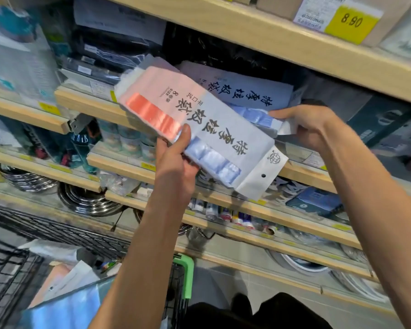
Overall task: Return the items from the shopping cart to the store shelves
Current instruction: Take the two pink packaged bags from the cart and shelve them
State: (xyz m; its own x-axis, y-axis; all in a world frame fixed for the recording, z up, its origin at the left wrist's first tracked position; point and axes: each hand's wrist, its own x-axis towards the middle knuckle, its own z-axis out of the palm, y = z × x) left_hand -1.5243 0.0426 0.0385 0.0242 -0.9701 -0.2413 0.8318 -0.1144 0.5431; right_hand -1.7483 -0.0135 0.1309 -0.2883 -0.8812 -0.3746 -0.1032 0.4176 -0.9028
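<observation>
My left hand [176, 160] grips a long flat packet of plastic bags [207, 129], white with black characters, a pink end and red and blue strips. It is tilted, its pink end over the wooden shelf [90, 108]. My right hand [306, 124] pinches the near edge of a second, similar packet [244, 91] that lies on the same shelf behind the first. The black wire shopping cart [17, 269] with a green handle corner [188, 269] stands at the lower left, with more packets [64, 281] inside.
Wooden shelves run across the view above and below. A yellow 8.90 price tag [351, 21] hangs on the upper shelf. Dark packets [109, 51] are stacked to the left, steel bowls [88, 200] and small tubes [233, 214] sit lower down. Grey floor lies below.
</observation>
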